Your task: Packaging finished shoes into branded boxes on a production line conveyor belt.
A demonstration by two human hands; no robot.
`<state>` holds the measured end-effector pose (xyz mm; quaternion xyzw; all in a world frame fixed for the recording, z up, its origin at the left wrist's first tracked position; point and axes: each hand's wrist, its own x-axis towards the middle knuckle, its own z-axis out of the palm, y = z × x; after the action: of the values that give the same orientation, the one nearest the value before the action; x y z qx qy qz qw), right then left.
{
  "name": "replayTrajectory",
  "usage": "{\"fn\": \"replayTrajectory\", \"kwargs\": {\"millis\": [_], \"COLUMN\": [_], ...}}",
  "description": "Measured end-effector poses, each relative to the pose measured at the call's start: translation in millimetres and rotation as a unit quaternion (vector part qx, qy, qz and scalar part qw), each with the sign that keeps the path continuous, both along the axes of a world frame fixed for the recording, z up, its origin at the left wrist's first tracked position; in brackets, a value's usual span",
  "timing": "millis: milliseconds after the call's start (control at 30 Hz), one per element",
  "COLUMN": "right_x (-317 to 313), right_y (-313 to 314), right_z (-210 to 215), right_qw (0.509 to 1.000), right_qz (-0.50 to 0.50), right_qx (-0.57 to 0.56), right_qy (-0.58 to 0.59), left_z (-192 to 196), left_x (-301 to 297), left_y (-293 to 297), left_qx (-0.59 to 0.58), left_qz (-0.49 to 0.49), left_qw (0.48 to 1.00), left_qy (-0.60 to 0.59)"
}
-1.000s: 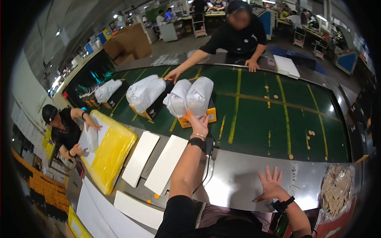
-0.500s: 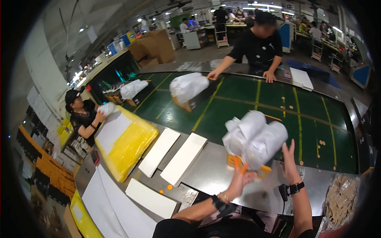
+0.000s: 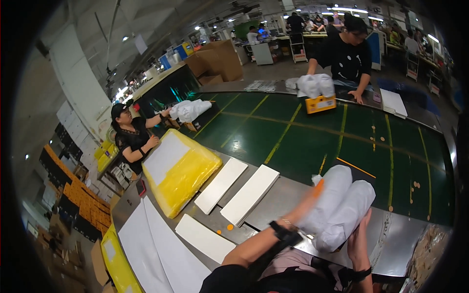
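Right in front of me is a pair of white-wrapped bundles, lying side by side and tilted toward my body. My left hand, blurred and with an orange cover on one finger, is along their left side. Against their lower right side my right hand curls its fingers, partly hidden by the wrapping. Just beyond the bundles shows the dark, orange-edged panel of a box; the bundles cover the rest of it. Straps circle both my wrists.
A green belt with yellow lines runs beyond the steel table. White card stacks and a yellow plastic-wrapped pack lie left. Across the belt, a co-worker reaches to an orange box with white bundles; another person handles bundles at far left.
The white bundles before me have come nearer my body, and my right hand has moved onto their side. The far co-worker's box has shifted right; the person at left now reaches to the belt.
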<state>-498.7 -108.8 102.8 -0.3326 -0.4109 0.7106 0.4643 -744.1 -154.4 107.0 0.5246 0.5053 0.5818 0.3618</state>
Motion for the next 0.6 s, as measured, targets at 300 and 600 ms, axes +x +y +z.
{"fn": "replayTrajectory", "kwargs": {"millis": [300,600], "right_x": [219.2,302.6], "right_y": [104.3,50.2], "right_z": [-41.2,-36.4], "right_qw": [0.973,0.935], "right_qz": [0.164,-0.113], "right_qx": [-0.087,0.042], "right_qy": [0.140,-0.335], "left_z": [11.7,48.0], "left_x": [212.1,73.4], "left_y": [47.6,28.5], "left_qx": [-0.066,-0.075], "left_qz": [0.003,-0.063], "left_qw": [0.988,0.979], "left_qy": [0.142,0.176]}}
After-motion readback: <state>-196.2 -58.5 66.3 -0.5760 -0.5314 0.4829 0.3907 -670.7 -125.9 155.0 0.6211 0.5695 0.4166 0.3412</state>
